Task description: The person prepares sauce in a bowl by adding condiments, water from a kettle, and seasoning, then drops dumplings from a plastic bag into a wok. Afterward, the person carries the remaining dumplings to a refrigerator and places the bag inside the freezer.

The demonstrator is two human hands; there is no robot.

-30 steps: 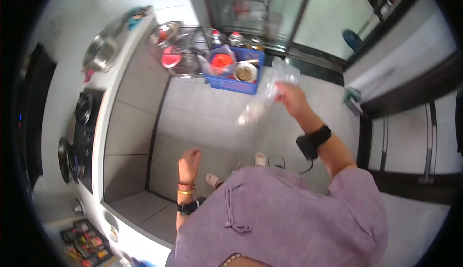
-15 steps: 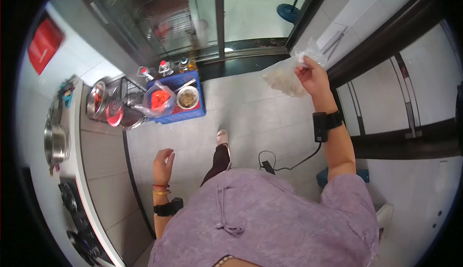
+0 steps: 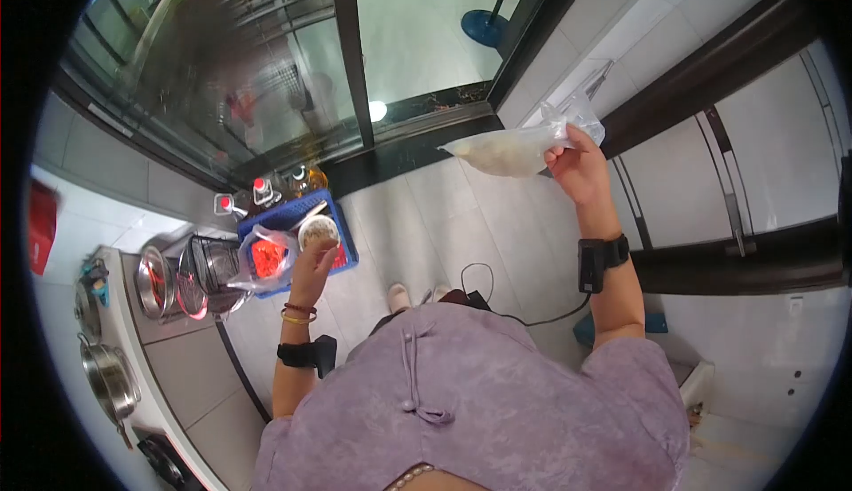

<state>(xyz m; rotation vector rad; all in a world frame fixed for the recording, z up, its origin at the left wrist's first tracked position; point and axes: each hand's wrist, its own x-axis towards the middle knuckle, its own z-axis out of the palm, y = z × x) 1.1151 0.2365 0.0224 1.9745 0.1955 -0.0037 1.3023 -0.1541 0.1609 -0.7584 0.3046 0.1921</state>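
Note:
My right hand pinches the gathered neck of a clear plastic bag with pale contents, which hangs out to the left over the floor. My left hand is held up with fingers loosely bent apart and nothing visible in it. In the view it overlaps the right part of a blue basket. Inside the basket are a bag of orange-red food and a white bowl with something brownish in it, partly hidden by my left fingers.
Bottles with red caps stand behind the basket, near a glass sliding door. A wire rack holds metal bowls at the left, beside a counter with a steel pot. Dark-framed cabinets line the right side.
The view has turned and the basket now appears lower and further left. My left hand has risen toward the basket in view. The bag stays in my right hand, now stretched out more level.

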